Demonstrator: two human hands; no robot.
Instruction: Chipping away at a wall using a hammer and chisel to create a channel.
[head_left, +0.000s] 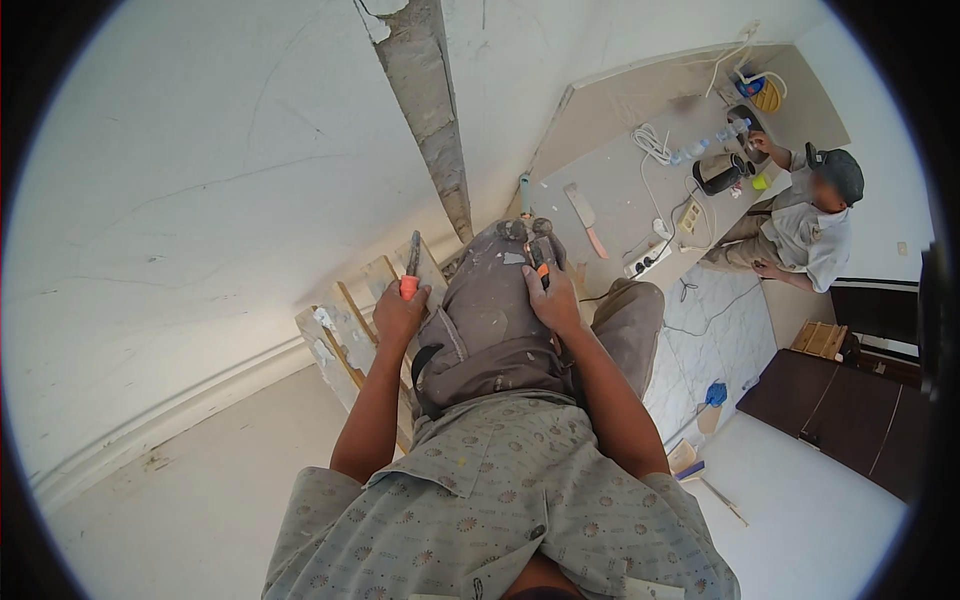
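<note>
My left hand point(402, 315) is closed around the red grip of a chisel point(413, 258), whose dark metal shaft points up toward the wall. Over my right thigh, my right hand point(553, 305) grips what looks like a hammer point(541, 268) with an orange-and-black handle. Its grey head end lies among dark shapes near my knee, so its outline is hard to make out. Ahead of both hands, a long rough channel point(432, 120) is cut into the white wall, baring grey masonry. Neither tool touches the channel.
Wooden slats point(345, 330) stand by my left leg. On the counter point(610, 170) to the right lie a putty knife point(580, 212), a power strip point(650, 262), cables, bottles and a kettle point(718, 174). Another person point(800, 230) in a cap reaches over its far end.
</note>
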